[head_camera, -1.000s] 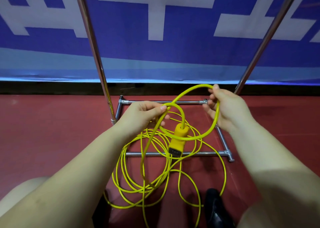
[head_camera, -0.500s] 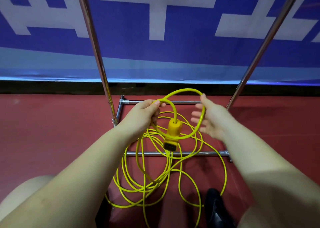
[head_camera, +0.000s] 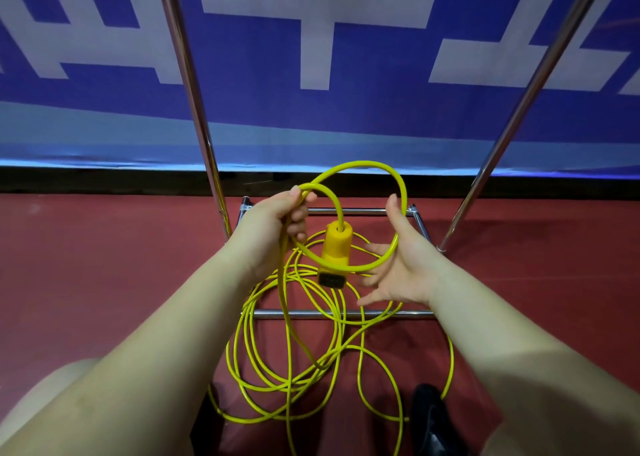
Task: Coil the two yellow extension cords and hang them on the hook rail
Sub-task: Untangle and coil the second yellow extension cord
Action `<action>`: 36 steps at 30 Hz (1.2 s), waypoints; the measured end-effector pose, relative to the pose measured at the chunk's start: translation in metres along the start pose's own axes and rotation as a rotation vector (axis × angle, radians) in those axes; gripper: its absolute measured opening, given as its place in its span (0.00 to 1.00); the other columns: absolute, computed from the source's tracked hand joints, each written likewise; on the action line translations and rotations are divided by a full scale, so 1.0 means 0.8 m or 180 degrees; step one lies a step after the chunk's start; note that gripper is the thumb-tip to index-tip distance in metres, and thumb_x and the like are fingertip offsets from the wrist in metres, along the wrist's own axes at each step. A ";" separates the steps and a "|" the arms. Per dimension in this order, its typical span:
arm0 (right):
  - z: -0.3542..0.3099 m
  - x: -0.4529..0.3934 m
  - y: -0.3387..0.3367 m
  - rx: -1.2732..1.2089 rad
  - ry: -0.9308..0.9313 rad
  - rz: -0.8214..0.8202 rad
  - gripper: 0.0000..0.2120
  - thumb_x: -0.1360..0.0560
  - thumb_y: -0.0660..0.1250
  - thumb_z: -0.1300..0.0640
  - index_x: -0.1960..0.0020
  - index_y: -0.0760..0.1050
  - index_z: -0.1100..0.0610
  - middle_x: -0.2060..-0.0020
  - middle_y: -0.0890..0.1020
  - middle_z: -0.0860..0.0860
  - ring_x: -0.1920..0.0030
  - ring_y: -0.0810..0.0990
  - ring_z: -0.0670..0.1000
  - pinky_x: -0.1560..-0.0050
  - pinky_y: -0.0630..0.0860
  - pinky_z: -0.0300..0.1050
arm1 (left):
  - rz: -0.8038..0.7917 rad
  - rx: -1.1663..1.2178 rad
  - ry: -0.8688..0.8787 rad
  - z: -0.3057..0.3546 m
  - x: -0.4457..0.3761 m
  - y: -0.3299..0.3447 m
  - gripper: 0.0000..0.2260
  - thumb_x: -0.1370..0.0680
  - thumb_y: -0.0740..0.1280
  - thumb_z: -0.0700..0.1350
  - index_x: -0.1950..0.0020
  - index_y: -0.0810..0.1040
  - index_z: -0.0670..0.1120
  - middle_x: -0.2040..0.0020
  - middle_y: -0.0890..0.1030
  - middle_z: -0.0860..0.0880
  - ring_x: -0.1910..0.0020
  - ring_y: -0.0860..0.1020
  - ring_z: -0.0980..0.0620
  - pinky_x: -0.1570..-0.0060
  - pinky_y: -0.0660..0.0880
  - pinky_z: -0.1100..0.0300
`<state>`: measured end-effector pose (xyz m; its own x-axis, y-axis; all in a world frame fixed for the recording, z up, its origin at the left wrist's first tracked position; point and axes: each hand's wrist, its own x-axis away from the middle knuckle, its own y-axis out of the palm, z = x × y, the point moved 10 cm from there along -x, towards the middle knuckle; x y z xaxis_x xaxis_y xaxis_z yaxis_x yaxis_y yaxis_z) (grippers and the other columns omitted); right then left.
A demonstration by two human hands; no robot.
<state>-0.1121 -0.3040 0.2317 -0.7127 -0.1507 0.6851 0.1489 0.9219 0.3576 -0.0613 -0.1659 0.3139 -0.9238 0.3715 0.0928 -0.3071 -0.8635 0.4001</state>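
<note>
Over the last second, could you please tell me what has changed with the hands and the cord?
The right hand let go of the loop and now lies open, fingers spread, against its right side. The left hand keeps its grip on the yellow cord; the socket end still hangs inside the loop.

Thin yellow extension cord [head_camera: 363, 164], one loop raised, remainder tangled on floor

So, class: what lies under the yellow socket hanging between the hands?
Under the socket lie loose cable loops on the red floor, crossing a steel bar. The socket hides what is directly behind it.
</note>
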 end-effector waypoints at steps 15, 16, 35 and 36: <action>0.018 -0.006 0.016 -0.0419 0.0026 0.0019 0.45 0.42 0.55 0.20 0.48 0.79 0.58 0.45 0.81 0.61 0.44 0.79 0.61 0.44 0.73 0.61 | 0.0317 0.0345 -0.0200 -0.005 -0.001 -0.014 0.14 0.17 0.53 0.47 0.57 0.74 0.45 0.74 0.64 0.55 0.78 0.61 0.60 0.77 0.63 0.68; 0.017 -0.007 0.014 -0.0421 -0.0010 0.0065 0.45 0.41 0.54 0.20 0.47 0.79 0.58 0.45 0.81 0.60 0.44 0.79 0.61 0.45 0.74 0.60 | 0.0362 0.0292 -0.0200 -0.005 -0.001 -0.016 0.15 0.17 0.53 0.47 0.57 0.74 0.45 0.74 0.64 0.55 0.78 0.61 0.60 0.77 0.63 0.68; -0.055 0.007 -0.015 -0.0376 -0.1339 0.0630 0.17 0.22 0.61 0.46 0.41 0.74 0.56 0.51 0.82 0.55 0.52 0.81 0.56 0.56 0.79 0.60 | 0.0634 -0.0102 -0.0732 -0.039 -0.002 -0.031 0.16 0.17 0.54 0.51 0.59 0.74 0.46 0.77 0.64 0.56 0.81 0.61 0.60 0.80 0.63 0.69; -0.055 0.006 -0.016 -0.0392 -0.1337 0.0627 0.18 0.22 0.60 0.47 0.38 0.73 0.56 0.49 0.81 0.56 0.52 0.81 0.56 0.59 0.80 0.57 | 0.0631 -0.0041 -0.0756 -0.041 -0.003 -0.031 0.16 0.17 0.54 0.52 0.59 0.74 0.46 0.78 0.64 0.55 0.81 0.61 0.60 0.80 0.63 0.69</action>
<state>-0.0873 -0.3321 0.2587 -0.8743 0.2033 0.4408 0.3710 0.8655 0.3367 -0.0590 -0.1563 0.2740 -0.8870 0.2636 0.3791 -0.1306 -0.9308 0.3415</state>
